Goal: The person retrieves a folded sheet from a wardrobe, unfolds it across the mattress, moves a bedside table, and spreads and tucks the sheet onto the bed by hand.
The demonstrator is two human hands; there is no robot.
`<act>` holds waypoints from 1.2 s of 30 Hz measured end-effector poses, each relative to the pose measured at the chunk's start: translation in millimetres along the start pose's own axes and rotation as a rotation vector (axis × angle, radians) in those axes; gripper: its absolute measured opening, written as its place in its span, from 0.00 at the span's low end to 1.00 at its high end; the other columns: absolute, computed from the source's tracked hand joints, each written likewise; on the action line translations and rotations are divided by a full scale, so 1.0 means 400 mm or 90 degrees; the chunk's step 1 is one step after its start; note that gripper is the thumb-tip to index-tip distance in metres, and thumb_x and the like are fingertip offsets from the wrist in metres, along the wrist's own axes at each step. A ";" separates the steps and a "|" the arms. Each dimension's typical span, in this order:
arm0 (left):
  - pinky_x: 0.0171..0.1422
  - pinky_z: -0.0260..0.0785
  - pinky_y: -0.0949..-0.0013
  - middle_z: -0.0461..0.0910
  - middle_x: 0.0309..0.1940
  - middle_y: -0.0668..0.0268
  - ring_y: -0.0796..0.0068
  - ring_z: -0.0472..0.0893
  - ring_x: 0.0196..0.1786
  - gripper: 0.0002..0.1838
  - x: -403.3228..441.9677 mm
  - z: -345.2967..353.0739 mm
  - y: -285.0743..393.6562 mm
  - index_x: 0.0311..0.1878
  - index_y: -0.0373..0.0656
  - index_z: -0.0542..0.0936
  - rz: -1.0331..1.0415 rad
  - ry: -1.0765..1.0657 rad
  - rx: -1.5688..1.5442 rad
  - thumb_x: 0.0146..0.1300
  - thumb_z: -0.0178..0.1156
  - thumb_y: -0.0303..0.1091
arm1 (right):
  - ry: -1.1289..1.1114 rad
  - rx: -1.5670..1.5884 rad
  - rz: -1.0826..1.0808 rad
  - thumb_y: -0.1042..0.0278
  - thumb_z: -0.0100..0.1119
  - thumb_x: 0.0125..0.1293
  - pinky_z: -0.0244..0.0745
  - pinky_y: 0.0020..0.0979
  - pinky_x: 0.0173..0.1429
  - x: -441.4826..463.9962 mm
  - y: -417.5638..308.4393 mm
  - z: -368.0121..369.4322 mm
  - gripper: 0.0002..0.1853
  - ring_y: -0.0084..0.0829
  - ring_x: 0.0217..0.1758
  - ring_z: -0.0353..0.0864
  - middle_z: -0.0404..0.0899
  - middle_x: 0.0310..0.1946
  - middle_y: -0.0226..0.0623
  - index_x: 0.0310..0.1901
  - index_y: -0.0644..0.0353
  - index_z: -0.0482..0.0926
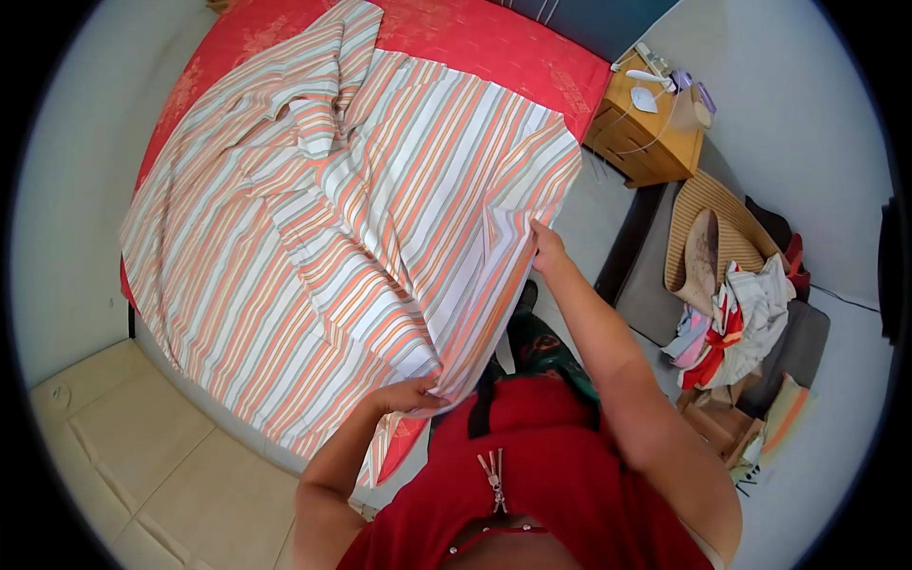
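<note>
A striped bed sheet [418,161] in orange, white and grey lies rumpled over a bed with a red patterned cover [456,33]. My right hand [546,247] grips the sheet's near edge on the right, fingers closed on the cloth. Lower down, my left hand [410,394] pinches the same edge close to my body, partly hidden by folds. Between both hands the edge is pulled into long creases. Toward the far left the sheet is bunched in a thick fold [318,114]. A corner of red cover shows below my left hand.
A wooden nightstand [655,142] with a white lamp [644,99] and cables stands at the far right. Beside me on the right, a grey seat [655,275] holds a straw mat, piled clothes [741,323] and boxes. A beige padded surface [142,446] lies at lower left.
</note>
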State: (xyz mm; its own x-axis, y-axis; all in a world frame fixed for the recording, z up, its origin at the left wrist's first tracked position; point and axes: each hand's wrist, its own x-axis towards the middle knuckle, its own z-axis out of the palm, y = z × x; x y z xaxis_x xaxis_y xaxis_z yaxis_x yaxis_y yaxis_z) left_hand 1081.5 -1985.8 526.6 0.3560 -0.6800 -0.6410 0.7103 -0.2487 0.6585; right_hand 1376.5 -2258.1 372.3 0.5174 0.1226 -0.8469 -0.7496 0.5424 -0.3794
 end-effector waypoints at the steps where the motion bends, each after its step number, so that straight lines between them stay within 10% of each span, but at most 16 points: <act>1: 0.55 0.62 0.73 0.78 0.43 0.66 0.77 0.72 0.48 0.21 0.000 -0.005 0.007 0.54 0.38 0.75 -0.047 0.012 0.028 0.63 0.59 0.40 | 0.013 0.014 -0.009 0.64 0.54 0.65 0.73 0.43 0.55 0.021 -0.012 -0.030 0.18 0.42 0.50 0.77 0.77 0.48 0.44 0.52 0.67 0.70; 6: 0.52 0.64 0.74 0.78 0.41 0.66 0.77 0.73 0.45 0.24 -0.004 0.000 -0.020 0.53 0.36 0.75 -0.178 -0.004 0.098 0.62 0.58 0.47 | 0.210 0.084 -0.051 0.67 0.50 0.67 0.75 0.43 0.52 0.015 -0.092 -0.221 0.15 0.40 0.47 0.79 0.78 0.46 0.43 0.50 0.68 0.71; 14: 0.65 0.56 0.67 0.74 0.54 0.53 0.65 0.69 0.60 0.34 -0.048 0.081 0.006 0.60 0.37 0.70 -0.330 -0.025 0.105 0.58 0.60 0.53 | 0.069 0.093 0.006 0.66 0.50 0.66 0.72 0.42 0.58 0.042 -0.358 -0.408 0.17 0.39 0.52 0.77 0.76 0.50 0.44 0.52 0.67 0.71; 19: 0.46 0.73 0.55 0.82 0.26 0.54 0.57 0.83 0.35 0.25 0.050 0.074 -0.035 0.41 0.37 0.80 -0.546 0.022 0.253 0.56 0.59 0.53 | -0.039 -0.135 -0.148 0.69 0.58 0.59 0.71 0.26 0.41 0.010 -0.462 -0.312 0.11 0.25 0.37 0.76 0.78 0.35 0.29 0.44 0.58 0.76; 21: 0.49 0.71 0.52 0.79 0.43 0.48 0.50 0.80 0.45 0.31 0.135 0.073 -0.044 0.56 0.39 0.72 -0.406 0.257 0.629 0.53 0.62 0.48 | -0.119 -0.257 -0.169 0.69 0.59 0.59 0.69 0.25 0.39 0.008 -0.470 -0.293 0.10 0.22 0.36 0.74 0.77 0.33 0.27 0.42 0.58 0.76; 25: 0.63 0.62 0.55 0.66 0.59 0.42 0.43 0.67 0.61 0.44 0.442 0.043 0.374 0.66 0.32 0.57 0.115 0.649 0.439 0.52 0.66 0.43 | -0.258 -0.257 -0.112 0.69 0.60 0.57 0.64 0.22 0.40 -0.133 -0.449 -0.171 0.09 0.18 0.35 0.69 0.75 0.32 0.26 0.40 0.59 0.77; 28: 0.57 0.66 0.56 0.71 0.52 0.42 0.46 0.72 0.55 0.46 0.612 0.078 0.717 0.67 0.32 0.56 0.256 0.729 0.523 0.49 0.68 0.38 | -0.342 -0.151 -0.054 0.70 0.60 0.58 0.64 0.22 0.44 -0.284 -0.452 -0.085 0.08 0.18 0.37 0.70 0.75 0.33 0.25 0.39 0.61 0.77; 31: 0.41 0.70 0.53 0.78 0.36 0.45 0.46 0.78 0.38 0.37 0.708 0.070 0.837 0.66 0.40 0.60 0.077 0.735 0.434 0.50 0.61 0.27 | -0.381 -0.231 -0.085 0.69 0.58 0.58 0.63 0.21 0.46 -0.356 -0.485 -0.045 0.07 0.17 0.39 0.71 0.75 0.34 0.25 0.37 0.59 0.76; 36: 0.41 0.71 0.55 0.79 0.39 0.48 0.47 0.79 0.38 0.24 0.663 0.072 0.909 0.57 0.43 0.72 0.358 0.684 0.433 0.54 0.52 0.21 | -0.242 0.029 0.101 0.60 0.55 0.61 0.67 0.32 0.53 -0.267 -0.508 -0.047 0.14 0.29 0.44 0.76 0.78 0.39 0.35 0.42 0.61 0.76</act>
State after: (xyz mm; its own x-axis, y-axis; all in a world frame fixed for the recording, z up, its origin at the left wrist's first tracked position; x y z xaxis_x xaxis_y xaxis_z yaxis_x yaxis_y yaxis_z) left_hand 1416.7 -2276.3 607.4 0.9998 -0.0196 -0.0101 -0.0041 -0.6157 0.7879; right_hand 1465.7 -2397.1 532.7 0.5191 0.5009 -0.6926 -0.8175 0.5274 -0.2314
